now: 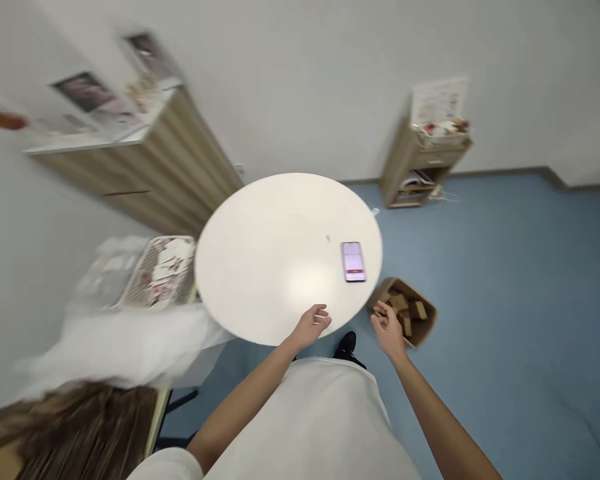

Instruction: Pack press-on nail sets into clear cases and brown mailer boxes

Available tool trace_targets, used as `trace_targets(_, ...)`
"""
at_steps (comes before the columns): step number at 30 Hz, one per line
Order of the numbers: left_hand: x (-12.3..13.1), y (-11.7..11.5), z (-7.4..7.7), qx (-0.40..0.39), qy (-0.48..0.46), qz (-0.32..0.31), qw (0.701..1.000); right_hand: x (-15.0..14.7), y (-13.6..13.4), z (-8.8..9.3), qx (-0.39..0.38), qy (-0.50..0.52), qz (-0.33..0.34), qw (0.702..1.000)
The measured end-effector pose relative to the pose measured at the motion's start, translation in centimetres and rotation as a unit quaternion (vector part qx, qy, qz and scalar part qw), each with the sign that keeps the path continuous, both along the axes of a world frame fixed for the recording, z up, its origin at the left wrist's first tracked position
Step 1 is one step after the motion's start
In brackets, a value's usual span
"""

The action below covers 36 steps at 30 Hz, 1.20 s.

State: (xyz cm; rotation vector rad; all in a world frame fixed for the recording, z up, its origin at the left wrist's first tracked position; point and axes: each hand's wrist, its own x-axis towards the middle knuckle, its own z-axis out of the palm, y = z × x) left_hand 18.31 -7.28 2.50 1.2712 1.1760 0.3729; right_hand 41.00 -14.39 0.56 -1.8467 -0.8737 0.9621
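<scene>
The person's left hand (314,323) hung over the near edge of a white oval table (260,253), fingers loosely bent and thumb apart, with nothing seen in its grasp. The right hand (386,323) was out past the table's edge, at the near left side of a brown box (425,335), its fingers half curled with a gap before the thumb and no object showing between them; whether it touched the box could not be told from this angle.

The box stood on the blue floor (505,287), just beside the table, with several brown blocks (419,310) inside. On the table's right side, beyond both hands, lay a phone (353,261), its screen lit. A black shoe (347,342) showed below the table's near edge, between the hands.

At left, near the table, sat a light mesh basket (184,292) of white and reddish pieces. Another person's brown hair (80,433) filled the lower left corner, blurred.
</scene>
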Motion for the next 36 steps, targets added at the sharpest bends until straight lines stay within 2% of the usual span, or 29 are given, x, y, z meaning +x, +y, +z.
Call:
trace_targets(5,-10.3,-1.2,1.6,0.028,-0.009,0.124,0.992,-10.8,4.4,1.8,0.047,0.022,0.161,0.986)
trace_targets(9,-18.5,-3.5,1.7,0.046,0.017,0.257,0.965,-20.6,6.2,3.0,0.069,0.018,0.275,0.959)
trace_targets(12,-23.1,-5.2,1.3,0.048,0.039,0.314,0.947,-26.6,6.8,3.9,0.072,0.011,0.342,0.937)
trace_targets(14,-25.3,-6.0,1.2,0.039,0.04,0.329,0.943,-29.3,7.2,4.4,0.07,0.01,0.382,0.922)
trace_targets(17,-27.8,-6.4,1.1,0.022,0.056,0.331,0.942,-31.2,7.9,4.8,0.052,0.008,0.447,0.893)
trace_targets(21,-30.1,-5.9,1.8,0.004,0.11,0.317,0.942,-30.9,9.7,4.5,-0.004,0.004,0.53,0.848)
trace_targets(24,-31.5,-5.1,2.5,0.004,0.149,0.282,0.948,-30.7,12.1,3.8,-0.027,-0.003,0.538,0.842)
trace_targets(27,-32.7,-4.2,3.3,0.013,0.189,0.244,0.951,-31.9,14.9,3.2,-0.024,-0.012,0.534,0.845)
trace_targets(31,-34.1,-2.3,4.0,0.036,0.236,0.239,0.941,-35.0,18.1,3.5,-0.021,-0.016,0.568,0.823)
trace_targets(36,-36.2,2.2,4.4,0.089,0.23,0.293,0.924,-39.9,21.6,3.9,0.001,-0.059,0.62,0.782)
